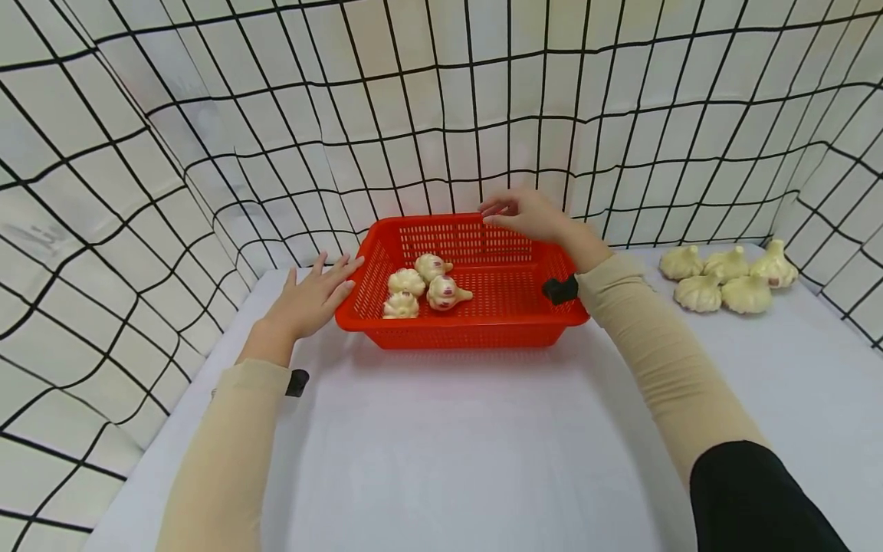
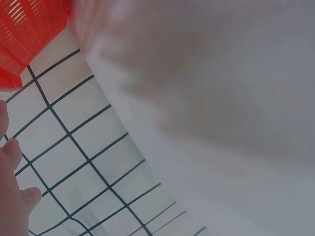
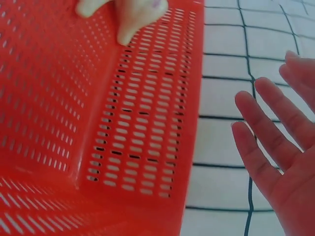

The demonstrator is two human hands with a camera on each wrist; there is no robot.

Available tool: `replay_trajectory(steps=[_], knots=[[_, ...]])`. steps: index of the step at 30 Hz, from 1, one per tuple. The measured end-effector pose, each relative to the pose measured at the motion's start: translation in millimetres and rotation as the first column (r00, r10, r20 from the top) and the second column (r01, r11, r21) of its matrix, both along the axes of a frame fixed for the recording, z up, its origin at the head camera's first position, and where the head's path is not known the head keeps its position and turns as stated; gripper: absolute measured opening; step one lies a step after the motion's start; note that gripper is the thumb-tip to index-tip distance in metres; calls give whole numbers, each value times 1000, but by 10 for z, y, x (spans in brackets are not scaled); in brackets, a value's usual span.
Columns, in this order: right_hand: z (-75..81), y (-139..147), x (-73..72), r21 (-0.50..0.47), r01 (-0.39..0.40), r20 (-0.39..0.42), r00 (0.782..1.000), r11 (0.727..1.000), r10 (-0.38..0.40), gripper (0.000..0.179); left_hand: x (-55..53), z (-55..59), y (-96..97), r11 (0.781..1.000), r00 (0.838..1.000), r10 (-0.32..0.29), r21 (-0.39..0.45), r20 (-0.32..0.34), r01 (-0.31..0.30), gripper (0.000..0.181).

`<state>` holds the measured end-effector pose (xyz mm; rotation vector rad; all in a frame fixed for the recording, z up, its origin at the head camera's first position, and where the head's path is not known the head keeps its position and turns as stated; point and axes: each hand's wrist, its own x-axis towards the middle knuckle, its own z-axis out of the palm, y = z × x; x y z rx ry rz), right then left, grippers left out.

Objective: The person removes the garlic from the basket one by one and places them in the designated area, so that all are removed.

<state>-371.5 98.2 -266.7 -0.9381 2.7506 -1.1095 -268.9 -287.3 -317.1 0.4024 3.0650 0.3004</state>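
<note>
A red plastic basket (image 1: 469, 320) stands on the white table, with several garlic bulbs (image 1: 444, 293) grouped in its left half. My left hand (image 1: 303, 303) is at the basket's left end, fingers spread and nearly straight, holding nothing; whether the fingertips touch the rim I cannot tell. Over the back rim hovers my right hand (image 1: 527, 215), palm bare and fingers loosely extended in the right wrist view. Two of the bulbs show in part at the top of that view, a garlic bulb (image 3: 140, 14) among them. Only some fingers of the left hand appear in the left wrist view.
On the table's right side lies a cluster of several more garlic bulbs (image 1: 724, 276). A black wire grid (image 1: 510, 119) backed by white panels encloses the table (image 1: 441, 445) at the back, left and right. Right behind the basket, the grid stands close.
</note>
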Motion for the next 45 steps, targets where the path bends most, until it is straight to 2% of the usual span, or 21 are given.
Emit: replay_trajectory(steps=[5,8,11,19,29,33,45], knots=[[-50,-186,-3,94,-105,22,994,990,103,33,8,7,0,1000,1000,0,-1,6,0,64],[-80,-281,-5,157,-171,24,985,973,170,33,5,5,1,1000,1000,-2,0,3,2,64],[-114,-363,-10,211,-206,40,979,956,202,33,-2,2,3,1000,1000,-3,0,0,3,65],[-158,-553,18,275,-238,154,967,931,202,37,-5,11,7,1000,1000,2,-2,-4,-2,65],[-252,-756,18,384,-282,230,951,879,205,45,-2,5,3,1000,1000,4,-6,-2,-4,65],[-291,-795,11,418,-281,269,947,864,178,48,0,-1,7,1000,1000,3,-3,1,-3,65],[-312,-925,19,490,-281,285,946,825,153,55,-2,-4,1,1000,1000,3,4,3,-3,66]])
